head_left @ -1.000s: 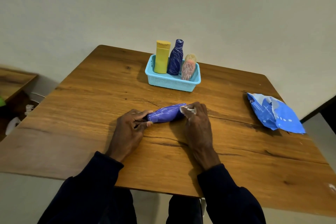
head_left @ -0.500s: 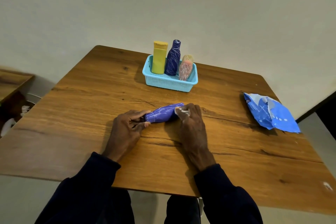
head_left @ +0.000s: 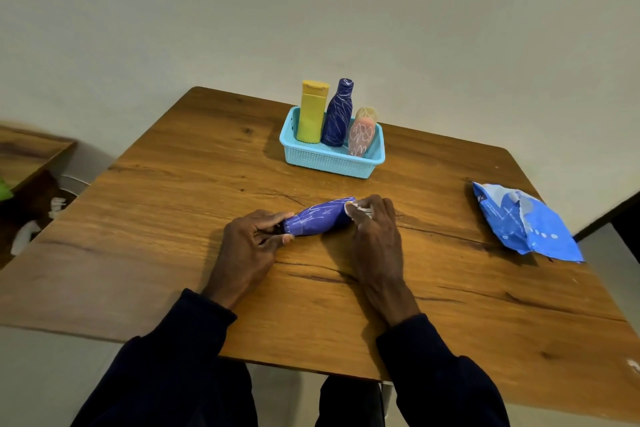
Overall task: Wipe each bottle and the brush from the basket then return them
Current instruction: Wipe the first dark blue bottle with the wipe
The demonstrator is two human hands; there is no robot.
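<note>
Head: purple bottle (head_left: 318, 218) lying on table (head_left: 173, 218), left hand (head_left: 249, 246) gripping 1 end, right hand (head_left: 375, 239) pinching white wipe (head_left: 360, 210) at the other. Likely mid-wipe, not returned. Blue basket (head_left: 329, 163) holds 3 other items; wiped status can't tell.

Dim, warm indoor light; soft shadows beneath hands; wide-angle bending at edges; left edge slightly blurred.
</note>
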